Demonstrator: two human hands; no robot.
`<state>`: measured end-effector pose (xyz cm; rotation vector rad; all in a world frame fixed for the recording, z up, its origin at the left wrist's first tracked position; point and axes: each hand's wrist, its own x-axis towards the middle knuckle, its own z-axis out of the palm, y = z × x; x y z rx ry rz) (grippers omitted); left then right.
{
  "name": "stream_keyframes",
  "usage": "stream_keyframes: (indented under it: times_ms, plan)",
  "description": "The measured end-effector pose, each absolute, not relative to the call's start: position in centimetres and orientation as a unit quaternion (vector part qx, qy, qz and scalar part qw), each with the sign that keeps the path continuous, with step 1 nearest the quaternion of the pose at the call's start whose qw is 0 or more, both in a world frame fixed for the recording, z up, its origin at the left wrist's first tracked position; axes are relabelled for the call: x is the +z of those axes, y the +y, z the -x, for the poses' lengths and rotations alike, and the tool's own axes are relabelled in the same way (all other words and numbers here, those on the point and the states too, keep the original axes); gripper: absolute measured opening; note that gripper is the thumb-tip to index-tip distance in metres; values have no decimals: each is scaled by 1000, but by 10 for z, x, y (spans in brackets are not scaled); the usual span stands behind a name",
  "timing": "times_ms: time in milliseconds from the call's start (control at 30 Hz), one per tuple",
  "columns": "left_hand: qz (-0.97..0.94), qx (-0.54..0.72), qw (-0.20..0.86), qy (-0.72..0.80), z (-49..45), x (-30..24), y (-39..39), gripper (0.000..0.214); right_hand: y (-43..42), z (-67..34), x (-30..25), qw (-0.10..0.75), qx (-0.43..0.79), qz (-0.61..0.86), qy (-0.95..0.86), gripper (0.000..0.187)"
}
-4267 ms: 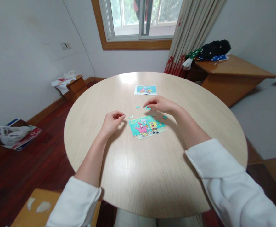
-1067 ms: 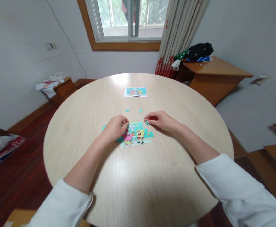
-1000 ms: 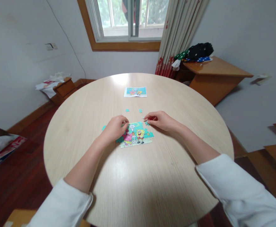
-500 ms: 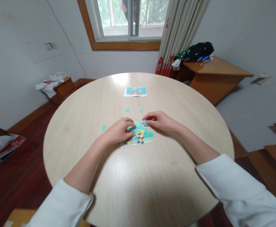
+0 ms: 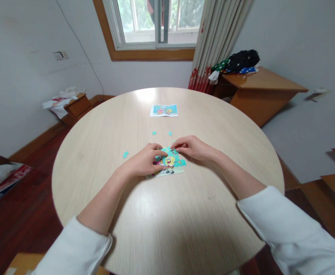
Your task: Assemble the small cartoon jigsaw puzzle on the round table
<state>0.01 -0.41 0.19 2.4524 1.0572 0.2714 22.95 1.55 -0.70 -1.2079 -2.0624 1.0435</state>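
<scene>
A partly assembled jigsaw puzzle (image 5: pixel 170 161) with a yellow cartoon sponge figure lies flat on the table. My left hand (image 5: pixel 149 160) rests over the puzzle's left side with fingers spread, covering part of the picture. At the upper right edge, my right hand (image 5: pixel 191 147) pinches a turquoise puzzle piece (image 5: pixel 175 151) between thumb and fingers, against the turquoise part of the puzzle. Loose turquoise pieces lie nearby: a left piece (image 5: pixel 125 154), a middle piece (image 5: pixel 154 133) and a right piece (image 5: pixel 170 133).
A picture sheet (image 5: pixel 164 110) with the cartoon figures lies farther back on the round wooden table (image 5: pixel 156 225). Behind stand a window and a curtain (image 5: pixel 219 34). A wooden cabinet (image 5: pixel 267 82) with cloths on it is at the right.
My right hand has moved slightly left and down, bringing the pinched piece against the puzzle. My left hand's fingers have slid a little right over the picture.
</scene>
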Motion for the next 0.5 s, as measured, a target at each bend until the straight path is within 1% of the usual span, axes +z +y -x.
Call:
stream_keyframes:
  times_ms: [267,500]
  plan:
    - [-890,96,225,385,-1,1,-5,46,16,-230,-7,248,396,442,-765,18]
    - [-888,86,223,392,-2,5,-6,45,17,-226,-7,225,319,461,-797,15]
